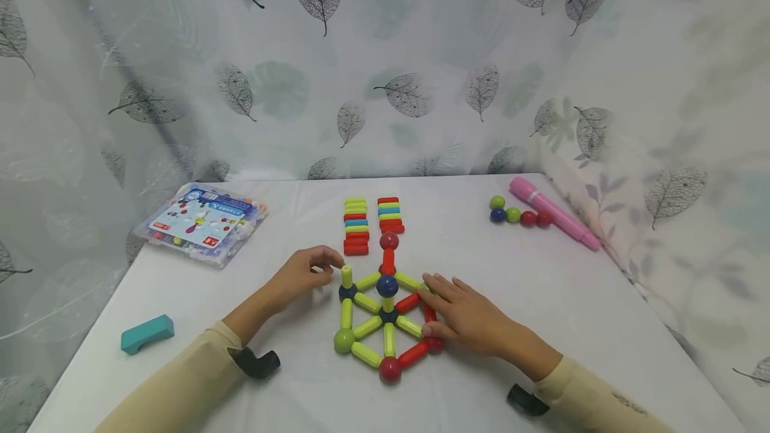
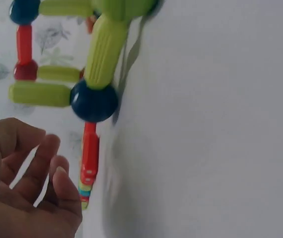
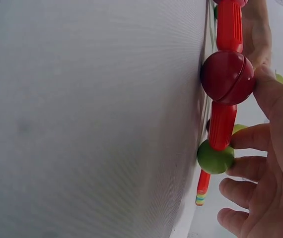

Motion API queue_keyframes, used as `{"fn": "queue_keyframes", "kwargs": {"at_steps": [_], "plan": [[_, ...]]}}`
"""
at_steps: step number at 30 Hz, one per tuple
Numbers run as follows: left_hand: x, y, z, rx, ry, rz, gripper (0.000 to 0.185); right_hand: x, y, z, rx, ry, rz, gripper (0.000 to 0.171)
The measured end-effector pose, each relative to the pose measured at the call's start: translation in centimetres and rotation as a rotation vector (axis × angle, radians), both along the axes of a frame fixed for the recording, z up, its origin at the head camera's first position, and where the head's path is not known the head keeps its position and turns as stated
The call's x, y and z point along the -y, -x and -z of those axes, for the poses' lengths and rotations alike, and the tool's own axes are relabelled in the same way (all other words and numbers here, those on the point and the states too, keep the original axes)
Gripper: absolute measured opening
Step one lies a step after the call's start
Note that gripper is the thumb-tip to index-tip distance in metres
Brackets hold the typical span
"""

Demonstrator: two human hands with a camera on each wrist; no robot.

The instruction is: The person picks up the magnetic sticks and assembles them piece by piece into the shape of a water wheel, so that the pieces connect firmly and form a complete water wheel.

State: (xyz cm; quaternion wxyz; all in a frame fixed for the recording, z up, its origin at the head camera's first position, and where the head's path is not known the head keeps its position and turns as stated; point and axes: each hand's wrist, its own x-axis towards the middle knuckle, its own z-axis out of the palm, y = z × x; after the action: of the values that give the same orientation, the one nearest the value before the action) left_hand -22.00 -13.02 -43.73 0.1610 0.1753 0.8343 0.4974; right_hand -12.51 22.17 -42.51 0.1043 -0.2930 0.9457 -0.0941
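On the table lies a six-sided frame of magnetic rods and balls, with a dark blue hub ball [image 1: 388, 315]. Above the hub, a short rod carries a blue ball [image 1: 388, 286]; at the far corner a red rod [image 1: 388, 260] stands topped by a red ball [image 1: 389, 240]. At the left corner a yellow-green rod [image 1: 346, 276] rises bare from a dark blue ball [image 2: 94, 100]. My left hand [image 1: 308, 276] is just beside that rod, fingers loosely bent around nothing. My right hand [image 1: 472, 319] rests along the right side, thumb at a red ball [image 3: 227, 78], fingers at a green ball [image 3: 215, 157].
Two columns of coloured rods [image 1: 356, 227] lie behind the frame. At the back right are several loose balls [image 1: 512, 214] and a pink pen-shaped object [image 1: 555, 212]. A clear toy box [image 1: 204, 222] lies at the back left, and a teal block [image 1: 147, 334] at the left.
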Motion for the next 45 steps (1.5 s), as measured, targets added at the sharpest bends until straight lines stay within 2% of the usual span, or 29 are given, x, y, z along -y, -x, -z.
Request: {"fn": "queue_keyframes", "kwargs": {"at_steps": [3,8,11,14,19,22,26,30,33,36,39,42,45], "plan": [[-0.5,1.7,-0.2,-0.032,0.033,-0.057,0.027,-0.1,0.0,-0.1,0.012,-0.005,0.004,0.081],[-2.3,4.2,-0.1,-0.077,0.201,-0.086,0.033,-0.1,0.0,-0.1,0.029,-0.007,0.017,0.084],[-3.1,4.7,0.2,-0.069,0.29,-0.089,0.032,0.0,0.0,0.0,0.034,-0.003,0.014,0.084],[-3.7,4.9,0.5,-0.076,0.338,-0.098,0.029,0.1,-0.1,-0.1,0.023,-0.016,0.008,0.084],[-4.1,4.9,1.2,-0.137,0.395,-0.106,0.024,0.1,-0.2,-0.2,-0.007,-0.062,-0.001,0.088],[-3.8,4.6,1.4,-0.161,0.402,-0.102,0.021,0.0,-0.2,-0.2,-0.019,-0.08,-0.019,0.089],[-2.7,3.8,0.8,-0.181,0.338,-0.129,0.022,0.1,-0.4,-0.2,-0.026,-0.105,-0.036,0.094],[-1.2,2.4,-0.6,-0.228,0.218,-0.167,0.024,0.2,-0.6,-0.3,-0.021,-0.134,-0.034,0.101],[-0.4,0.8,-2.1,-0.273,0.137,-0.158,0.025,0.3,-0.7,-0.4,-0.022,-0.135,-0.026,0.101],[-0.3,-0.8,-3.5,-0.328,0.106,-0.099,0.024,0.2,-0.7,-0.5,-0.021,-0.125,-0.016,0.098],[-0.6,-1.9,-4.4,-0.426,0.091,0.012,0.025,0.2,-0.7,-0.4,-0.013,-0.12,-0.007,0.097],[-1.1,-2.5,-4.9,-0.523,0.088,0.119,0.026,0.3,-0.6,-0.3,-0.008,-0.116,-0.004,0.096],[-1.6,-2.6,-4.9,-0.567,0.104,0.185,0.026,0.5,-0.5,-0.2,-0.003,-0.105,-0.012,0.096]]}}
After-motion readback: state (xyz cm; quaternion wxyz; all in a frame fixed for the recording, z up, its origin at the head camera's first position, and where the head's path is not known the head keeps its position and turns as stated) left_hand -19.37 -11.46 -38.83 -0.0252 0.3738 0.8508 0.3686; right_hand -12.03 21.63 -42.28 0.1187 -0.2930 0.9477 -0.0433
